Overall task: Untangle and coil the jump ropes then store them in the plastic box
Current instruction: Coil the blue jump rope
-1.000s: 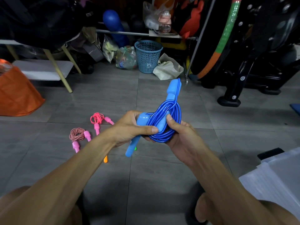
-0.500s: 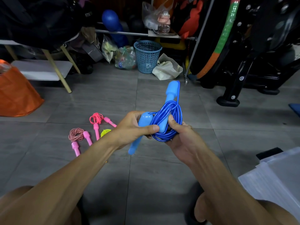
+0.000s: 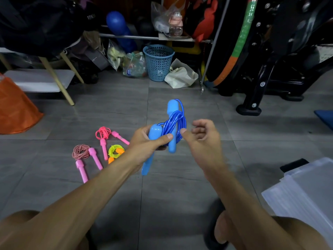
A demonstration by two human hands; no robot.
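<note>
Plastic box (image 3: 306,188): on the floor, right of the right hand.
Left hand (image 3: 149,139): fingers and thumb clamped on the coiled blue jump rope (image 3: 173,123), held above the floor.
Right hand (image 3: 203,136): just beside the coil, fingers loosely curled, holding nothing.
Coiled ropes: pink-handled ones (image 3: 103,134) and a yellow-green one (image 3: 116,150) on the floor, left of the left hand.

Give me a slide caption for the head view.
Left hand grips coiled blue jump rope; right hand open beside it.
</note>
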